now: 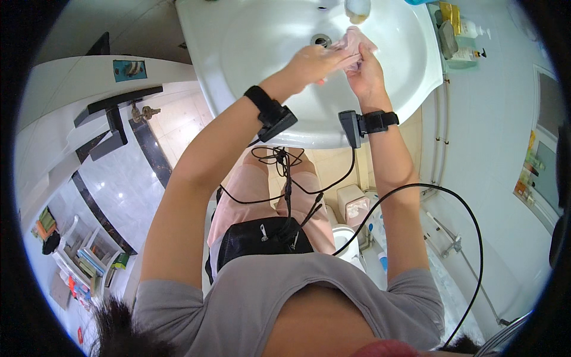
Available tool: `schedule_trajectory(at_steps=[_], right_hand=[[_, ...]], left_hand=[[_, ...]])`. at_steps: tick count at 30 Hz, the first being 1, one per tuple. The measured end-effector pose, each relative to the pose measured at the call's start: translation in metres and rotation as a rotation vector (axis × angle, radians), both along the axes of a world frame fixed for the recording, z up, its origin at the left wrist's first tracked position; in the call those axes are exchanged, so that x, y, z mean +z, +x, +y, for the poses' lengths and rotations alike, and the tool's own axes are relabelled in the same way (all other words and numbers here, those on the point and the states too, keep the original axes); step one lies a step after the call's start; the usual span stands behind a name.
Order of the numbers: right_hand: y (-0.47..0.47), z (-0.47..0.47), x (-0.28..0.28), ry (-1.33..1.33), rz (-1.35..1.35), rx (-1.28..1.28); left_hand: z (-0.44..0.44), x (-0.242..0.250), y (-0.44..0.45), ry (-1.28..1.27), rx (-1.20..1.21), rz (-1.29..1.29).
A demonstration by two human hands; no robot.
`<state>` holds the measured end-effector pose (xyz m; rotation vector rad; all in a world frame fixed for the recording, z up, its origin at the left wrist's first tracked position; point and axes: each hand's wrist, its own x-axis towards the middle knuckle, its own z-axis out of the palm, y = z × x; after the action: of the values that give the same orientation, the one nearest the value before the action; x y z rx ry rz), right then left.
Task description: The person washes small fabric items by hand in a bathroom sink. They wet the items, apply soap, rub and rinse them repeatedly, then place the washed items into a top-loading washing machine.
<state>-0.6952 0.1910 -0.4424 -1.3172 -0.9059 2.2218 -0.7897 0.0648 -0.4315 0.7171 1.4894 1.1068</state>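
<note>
A wet-looking pale pink cloth (353, 40) is bunched between my two hands above the white ceramic washbasin (250, 53). My left hand (312, 64) reaches in from the left with its fingers laid against the cloth; motion blurs it slightly. From the right, my right hand (366, 73) grips the cloth, thumb on top. Just left of the cloth sits the metal drain (320, 41). Beyond the cloth, a rounded pale fitting (357, 11), perhaps the tap, juts over the bowl. Both wrists wear black strapped devices.
Pump bottles (466, 54) and a gold packet (450, 18) stand on a ledge right of the basin. Black cables (285, 178) hang from the wrist devices before my legs. A door with a key in its lock (145, 111) stands left. A lidded bin (353, 203) is below right.
</note>
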Motion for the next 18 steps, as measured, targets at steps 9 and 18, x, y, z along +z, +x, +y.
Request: schedule_trajectory(at_steps=[9,18], right_hand=[[-0.016,-0.053,-0.004,0.856,-0.396,0.410],[-0.033,-0.048,0.013,0.751,-0.308,0.281]], left_hand=[[0.023,-0.014,0.007,-0.103,0.658,-0.259],[0.027,-0.011,0.009,-0.203,0.448,-0.008]])
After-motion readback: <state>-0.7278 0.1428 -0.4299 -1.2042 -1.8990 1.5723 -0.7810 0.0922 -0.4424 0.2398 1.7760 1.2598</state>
